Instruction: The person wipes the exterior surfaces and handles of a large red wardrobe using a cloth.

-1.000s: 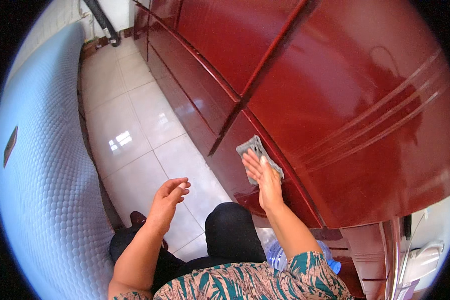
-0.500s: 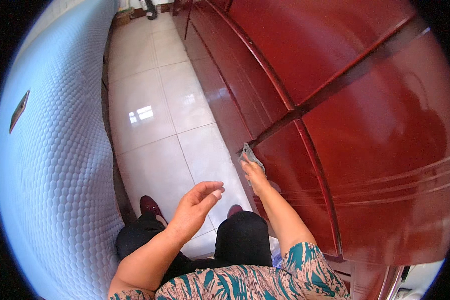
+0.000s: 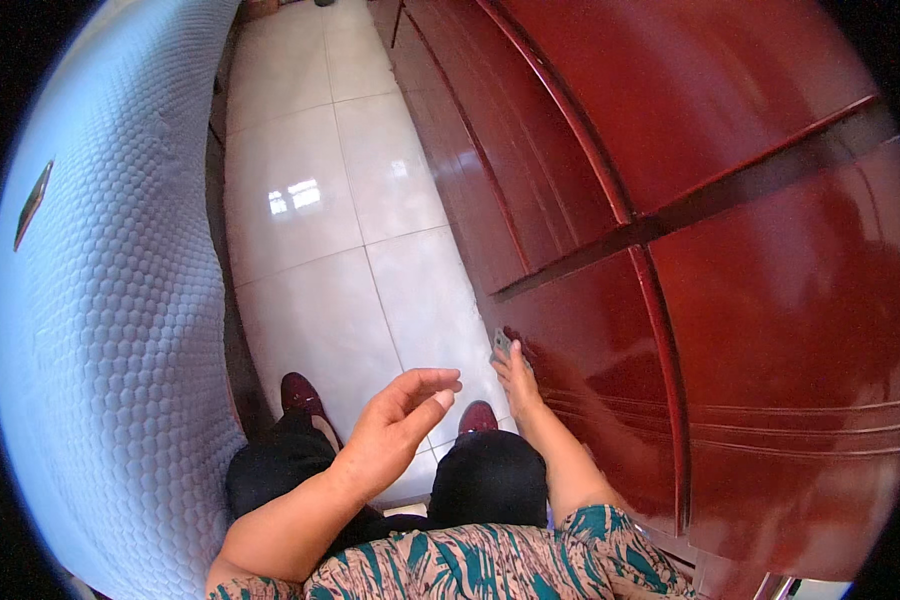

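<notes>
Right hand [image 3: 515, 380] is pressing a small grey cloth [image 3: 502, 343] low on the red wardrobe door [image 3: 610, 340], fingers closed on it; left hand [image 3: 395, 425] is hanging open, empty. Cloth may slip on the glossy surface.

Glossy dark red wardrobe [image 3: 730, 300]; white floor tiles [image 3: 310, 230]; grey cloth [image 3: 502, 344].

Grey cloth [image 3: 501, 343] mostly hidden, seemingly behind right hand [image 3: 515, 375].

The left hand [image 3: 395, 425] is held loosely curled in mid-air, fingers aimed at two o'clock. The right hand [image 3: 515, 375] is stretched toward twelve o'clock, fingers pressed flat.
</notes>
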`<state>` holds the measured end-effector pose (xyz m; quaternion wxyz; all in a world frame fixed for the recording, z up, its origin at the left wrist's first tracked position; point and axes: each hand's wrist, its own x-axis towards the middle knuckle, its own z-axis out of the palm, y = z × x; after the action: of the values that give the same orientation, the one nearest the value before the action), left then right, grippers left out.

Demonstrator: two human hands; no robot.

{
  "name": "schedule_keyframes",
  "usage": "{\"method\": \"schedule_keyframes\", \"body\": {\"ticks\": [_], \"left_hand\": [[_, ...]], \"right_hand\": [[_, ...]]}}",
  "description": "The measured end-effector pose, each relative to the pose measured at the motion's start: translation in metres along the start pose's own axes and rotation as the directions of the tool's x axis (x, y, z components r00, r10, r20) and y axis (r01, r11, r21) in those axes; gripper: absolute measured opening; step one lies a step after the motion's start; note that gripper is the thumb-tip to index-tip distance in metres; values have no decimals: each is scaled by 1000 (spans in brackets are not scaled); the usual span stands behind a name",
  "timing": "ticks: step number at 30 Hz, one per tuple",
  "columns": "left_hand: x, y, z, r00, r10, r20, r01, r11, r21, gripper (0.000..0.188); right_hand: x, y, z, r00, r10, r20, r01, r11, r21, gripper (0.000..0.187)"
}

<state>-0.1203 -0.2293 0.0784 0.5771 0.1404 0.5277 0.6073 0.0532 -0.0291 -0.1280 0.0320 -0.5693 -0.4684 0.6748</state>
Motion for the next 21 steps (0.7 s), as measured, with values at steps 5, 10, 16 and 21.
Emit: {"method": "schedule_keyframes", "body": {"ticks": [5, 10, 16, 21], "left_hand": [[3, 0, 4, 999, 26, 19, -27, 998, 59, 35], [4, -2, 2, 998, 56, 6, -57, 986, 159, 35], [6, -1, 6, 996, 84, -28, -73, 959, 275, 38], [2, -2, -4, 993, 103, -59, -83, 959, 272, 42]], "right_hand": [[-41, 62, -42, 994, -107, -35, 110, 988, 105, 82], [-68, 150, -83, 988, -71, -135, 96, 976, 194, 68], [-120, 199, -114, 902, -194, -386, 201, 979, -23, 51], [-203, 141, -114, 766, -555, -324, 250, 722, -645, 48]]}}
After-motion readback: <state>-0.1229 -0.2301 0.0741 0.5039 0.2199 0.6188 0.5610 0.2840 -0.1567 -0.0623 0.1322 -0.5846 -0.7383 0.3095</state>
